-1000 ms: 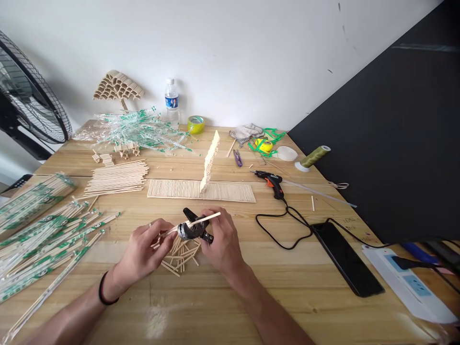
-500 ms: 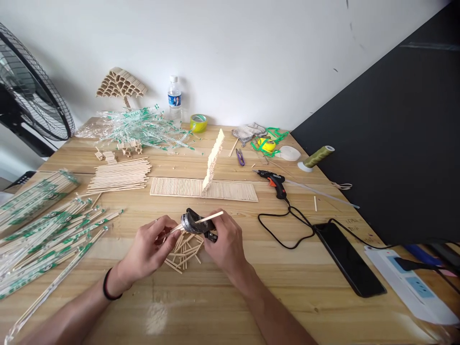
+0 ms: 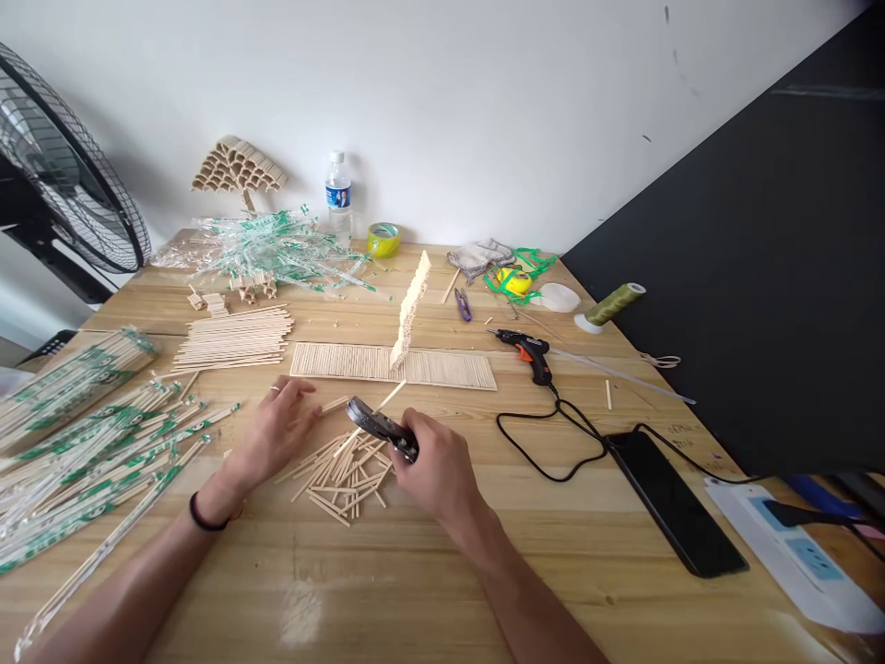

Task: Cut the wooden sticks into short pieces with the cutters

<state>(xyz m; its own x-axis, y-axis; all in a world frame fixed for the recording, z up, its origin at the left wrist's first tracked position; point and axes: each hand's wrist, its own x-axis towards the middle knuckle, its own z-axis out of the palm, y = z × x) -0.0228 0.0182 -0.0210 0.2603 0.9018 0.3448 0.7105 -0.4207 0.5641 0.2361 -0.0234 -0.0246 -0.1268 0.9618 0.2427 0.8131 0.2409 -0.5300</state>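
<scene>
My right hand (image 3: 435,461) is wrapped around a hand cutter (image 3: 377,426) with a curved silver head and dark handles. A thin wooden stick (image 3: 391,397) crosses the cutter's head; whether the jaws grip it I cannot tell. Below lies a loose pile of short cut sticks (image 3: 346,484). My left hand (image 3: 273,433), wearing a ring and a dark wristband, hovers left of the pile with fingers apart. One short stick (image 3: 336,405) is close to its fingertips. Behind the hands, a flat panel of sticks (image 3: 332,361) carries an upright stick piece (image 3: 410,309).
Long sticks (image 3: 235,339) and wrapped stick bundles (image 3: 83,443) lie left. At right are a glue gun (image 3: 529,350) with its looping cable, a phone (image 3: 674,503) and a power strip (image 3: 795,553). Plastic wrappers (image 3: 269,244), a bottle (image 3: 338,198) and tape (image 3: 383,240) stand behind.
My left hand has let go of the sticks it held, opened and moved left. More short sticks lie on the pile. The cutter has turned in my right hand.
</scene>
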